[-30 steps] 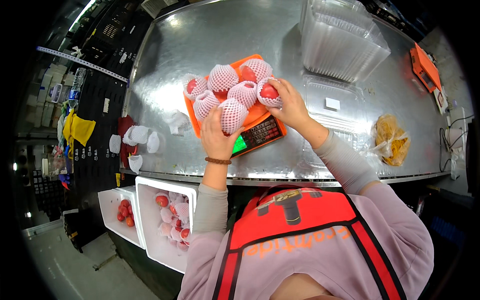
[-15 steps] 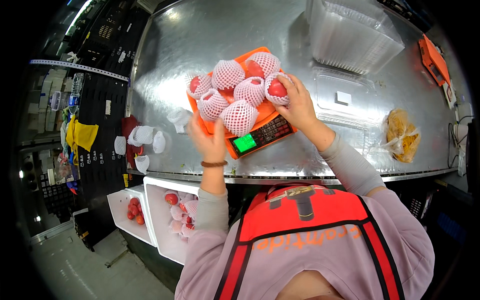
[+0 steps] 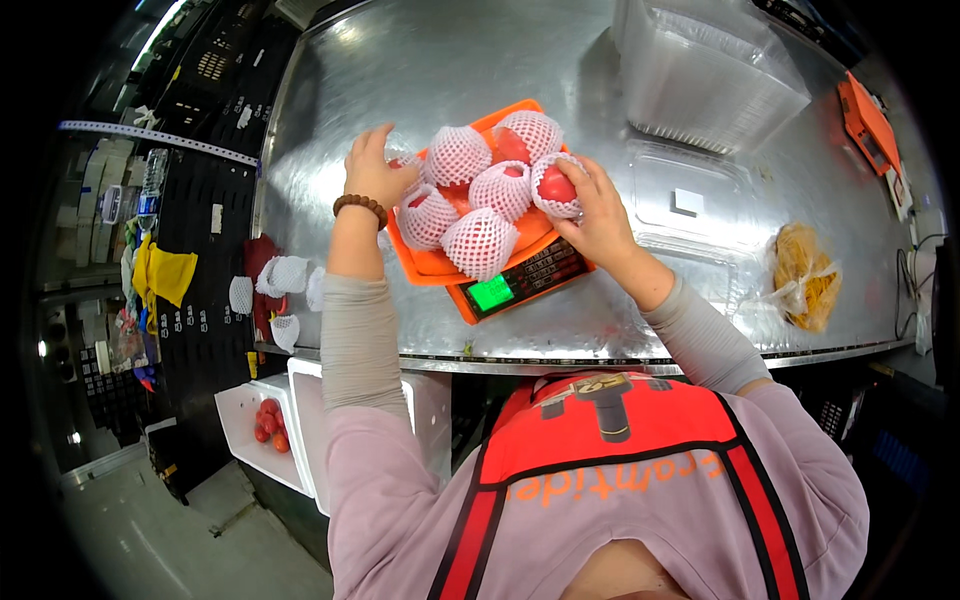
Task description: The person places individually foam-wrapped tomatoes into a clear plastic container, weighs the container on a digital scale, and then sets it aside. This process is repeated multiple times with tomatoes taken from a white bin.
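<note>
On the orange scale tray (image 3: 432, 262), six red apples in white foam nets are piled. Right hand (image 3: 598, 212) clasps the rightmost netted apple (image 3: 556, 186) at the tray's right edge. Left hand (image 3: 375, 170), fingers curled, touches the leftmost netted apple (image 3: 402, 160); its grip cannot be determined.

Net-wrapped red apples (image 3: 482, 240) heaped on orange scale tray (image 3: 432, 268).

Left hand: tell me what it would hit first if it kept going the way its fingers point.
The left hand points up the picture, away from the person, just left of the orange scale tray. Beyond the fingertips only bare steel table shows, so the way looks free, though depth is hard to judge.
</note>
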Demonstrator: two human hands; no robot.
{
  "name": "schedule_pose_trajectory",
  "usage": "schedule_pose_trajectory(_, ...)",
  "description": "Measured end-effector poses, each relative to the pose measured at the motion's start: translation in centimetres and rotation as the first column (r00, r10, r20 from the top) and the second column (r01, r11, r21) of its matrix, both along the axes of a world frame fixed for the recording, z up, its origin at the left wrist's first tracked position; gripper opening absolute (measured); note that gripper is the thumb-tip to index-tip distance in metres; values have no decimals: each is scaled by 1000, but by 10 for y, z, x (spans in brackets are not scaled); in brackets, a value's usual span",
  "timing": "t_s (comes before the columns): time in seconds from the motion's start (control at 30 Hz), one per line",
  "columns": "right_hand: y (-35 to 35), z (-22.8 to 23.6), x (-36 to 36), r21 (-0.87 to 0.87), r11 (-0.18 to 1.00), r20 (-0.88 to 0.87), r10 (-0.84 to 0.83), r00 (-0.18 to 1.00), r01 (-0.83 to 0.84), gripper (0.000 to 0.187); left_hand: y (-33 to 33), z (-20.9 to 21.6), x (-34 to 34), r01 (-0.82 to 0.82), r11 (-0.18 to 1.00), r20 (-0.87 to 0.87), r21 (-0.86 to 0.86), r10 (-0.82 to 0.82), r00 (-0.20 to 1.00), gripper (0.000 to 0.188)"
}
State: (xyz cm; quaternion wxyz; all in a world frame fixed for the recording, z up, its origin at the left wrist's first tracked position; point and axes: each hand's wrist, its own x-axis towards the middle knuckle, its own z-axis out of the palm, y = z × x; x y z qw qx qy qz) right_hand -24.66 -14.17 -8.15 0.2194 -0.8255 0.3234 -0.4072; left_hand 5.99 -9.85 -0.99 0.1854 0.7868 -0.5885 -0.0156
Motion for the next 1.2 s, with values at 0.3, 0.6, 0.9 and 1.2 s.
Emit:
schedule_pose_trajectory(0.3,3,1,-1,54,999,-19,-5,1000,6,69,-54,17,-73,287,850,164,442,-391,905,73)
schedule_pose_trajectory(0.6,5,-2,-1,66,998,-24,-21,999,23,70,-105,3,-108,510,757,-272,408,-432,860,75)
schedule_pose_trajectory(0.9,-49,7,30,50,999,63,-10,998,7,65,-46,54,-51,-9,926,-925,-377,-376,62,63)
schedule_pose_trajectory(1.2,-63,71,-9,120,974,250,155,956,-190,68,143,12,-18,-467,760,-804,-452,-574,-155,80)
